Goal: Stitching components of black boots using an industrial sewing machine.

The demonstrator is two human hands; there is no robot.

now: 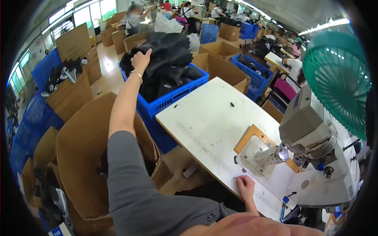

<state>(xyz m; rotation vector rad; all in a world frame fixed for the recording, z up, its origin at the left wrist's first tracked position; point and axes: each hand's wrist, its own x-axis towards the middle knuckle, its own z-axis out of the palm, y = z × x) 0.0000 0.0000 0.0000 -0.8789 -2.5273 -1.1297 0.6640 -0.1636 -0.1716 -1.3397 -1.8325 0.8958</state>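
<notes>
My left arm is stretched out over a blue plastic crate (pixel 173 96) heaped with black, soft-looking pieces (pixel 167 51). At the heap's left side, my left hand (pixel 141 61) is closed on the edge of a black piece; its fingertips are partly hidden. My right hand (pixel 246 187) rests at the near edge of the white worktable (pixel 212 112), fingers curled in and nothing visible in them. Just beyond it stands a post-type sewing machine (pixel 311 122), whose metal post (pixel 271 155) rises from a white plate on the tabletop.
A large open cardboard box (pixel 84 157) stands at my left, with dark things inside. A green fan (pixel 336 78) hangs over the machine. Blue-handled snippers (pixel 284 206) lie by the machine base. More boxes, a blue crate (pixel 252 74) and several people at work fill the background.
</notes>
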